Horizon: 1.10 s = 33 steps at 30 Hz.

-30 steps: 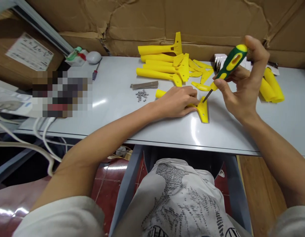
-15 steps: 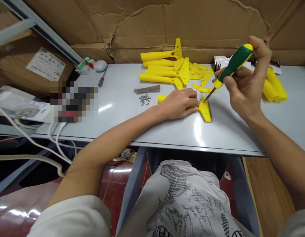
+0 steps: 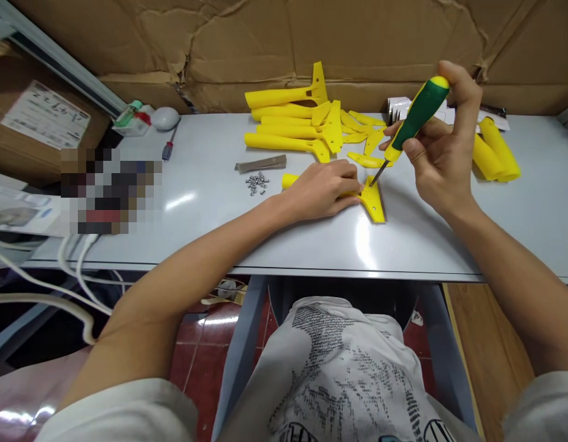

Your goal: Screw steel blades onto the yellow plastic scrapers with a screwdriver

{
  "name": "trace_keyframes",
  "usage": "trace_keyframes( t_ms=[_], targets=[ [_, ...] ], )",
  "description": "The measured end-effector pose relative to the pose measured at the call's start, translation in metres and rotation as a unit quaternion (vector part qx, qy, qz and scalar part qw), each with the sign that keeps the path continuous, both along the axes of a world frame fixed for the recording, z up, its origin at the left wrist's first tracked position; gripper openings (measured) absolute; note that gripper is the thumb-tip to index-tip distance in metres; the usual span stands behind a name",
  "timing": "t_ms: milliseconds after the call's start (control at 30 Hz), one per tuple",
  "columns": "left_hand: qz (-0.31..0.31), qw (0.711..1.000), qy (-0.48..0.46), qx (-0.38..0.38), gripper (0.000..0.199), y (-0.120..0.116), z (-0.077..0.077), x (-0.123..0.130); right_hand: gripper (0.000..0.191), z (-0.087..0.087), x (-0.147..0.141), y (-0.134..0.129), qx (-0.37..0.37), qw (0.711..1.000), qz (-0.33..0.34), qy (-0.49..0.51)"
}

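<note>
My left hand (image 3: 327, 189) is closed round the handle of a yellow scraper (image 3: 373, 205) lying on the table, its wide head showing past my fingers. In my right hand (image 3: 445, 147) is a green and yellow screwdriver (image 3: 419, 113), held tilted with its tip down at a hole in the scraper's head. Another hole shows nearer the head's front end. Whether a screw sits under the tip cannot be made out. Left of my left hand are a small heap of screws (image 3: 256, 182) and some flat metal blades (image 3: 260, 163).
Several yellow scraper handles (image 3: 284, 141) and loose yellow plates (image 3: 367, 161) lie behind my hands. Yellow tubular parts (image 3: 498, 150) are at the right. A small screwdriver (image 3: 168, 147), a white mouse (image 3: 165, 118) and white cables (image 3: 76, 270) are at the left. Cardboard (image 3: 247, 43) stands behind the table (image 3: 210, 245).
The whole view has shifted, so the table things appear slightly further left. The screwdriver tip is still at the same hole, and both hands keep their holds.
</note>
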<state>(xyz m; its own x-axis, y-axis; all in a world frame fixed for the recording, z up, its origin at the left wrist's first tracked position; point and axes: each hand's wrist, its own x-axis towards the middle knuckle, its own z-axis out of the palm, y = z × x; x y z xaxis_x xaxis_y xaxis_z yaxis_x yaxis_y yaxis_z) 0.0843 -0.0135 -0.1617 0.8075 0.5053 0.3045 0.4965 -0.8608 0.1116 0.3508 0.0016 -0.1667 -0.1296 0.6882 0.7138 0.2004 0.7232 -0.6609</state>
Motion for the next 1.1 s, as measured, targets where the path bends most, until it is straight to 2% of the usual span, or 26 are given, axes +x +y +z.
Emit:
trace_keyframes(
  t_ms=[200,400,567,667,767,833,1000,1100],
  targets=[
    [-0.006,1.000,-0.002,0.003,0.026,0.001,-0.001,0.000,0.094,0.004,-0.002,0.003,-0.014,1.000,0.015,-0.021],
    [0.002,1.000,0.003,0.019,0.025,0.001,-0.002,0.001,0.087,0.004,-0.001,0.006,0.042,0.998,0.018,-0.031],
    [0.001,0.999,0.004,0.036,0.024,0.000,-0.003,0.002,0.091,-0.014,-0.009,0.016,0.089,0.993,-0.079,-0.024],
    [-0.001,0.999,0.004,0.046,0.026,-0.001,-0.004,0.001,0.097,-0.029,-0.012,0.026,0.105,0.991,-0.085,0.006],
    [-0.002,0.999,0.006,0.051,0.025,-0.001,-0.005,0.001,0.095,-0.036,-0.012,0.030,0.090,0.992,-0.083,0.016],
    [-0.003,0.999,0.006,0.048,0.026,-0.001,-0.004,0.001,0.094,-0.033,-0.013,0.026,0.088,0.992,-0.089,0.014],
    [-0.005,0.999,0.003,0.036,0.025,0.000,-0.003,0.000,0.089,-0.010,-0.023,0.000,0.103,0.986,-0.126,0.020],
    [-0.001,1.000,0.002,0.029,0.027,0.002,-0.002,-0.002,0.082,-0.002,-0.026,-0.006,0.128,0.980,-0.148,0.024]
  ],
)
